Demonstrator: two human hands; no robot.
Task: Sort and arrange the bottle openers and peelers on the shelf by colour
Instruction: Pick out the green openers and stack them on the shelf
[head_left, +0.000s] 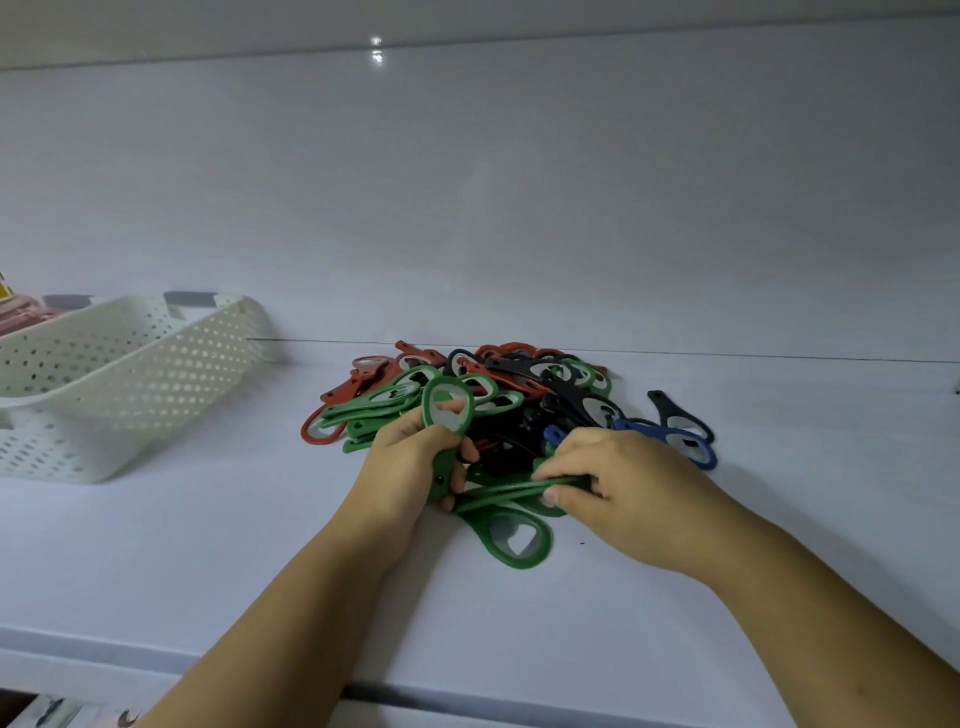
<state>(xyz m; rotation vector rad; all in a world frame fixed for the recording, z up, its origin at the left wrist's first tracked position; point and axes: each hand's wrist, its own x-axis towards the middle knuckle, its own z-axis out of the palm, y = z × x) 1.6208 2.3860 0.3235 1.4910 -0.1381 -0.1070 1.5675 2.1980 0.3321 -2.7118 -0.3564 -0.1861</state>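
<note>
Green openers held between both hands, in front of the pile on the shelf.
The mixed pile of red, green, black and blue openers lay just beyond both hands. The left hand gripped one green opener by its handle, ring end upright above the fist. Just beside it, the right hand pinched a flat bundle of green openers, their long axes running sideways toward the left hand.

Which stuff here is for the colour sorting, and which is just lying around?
For the job: green opener in the left hand, green stack in the right hand, mixed pile, blue openers.
Lying about: white basket.
</note>
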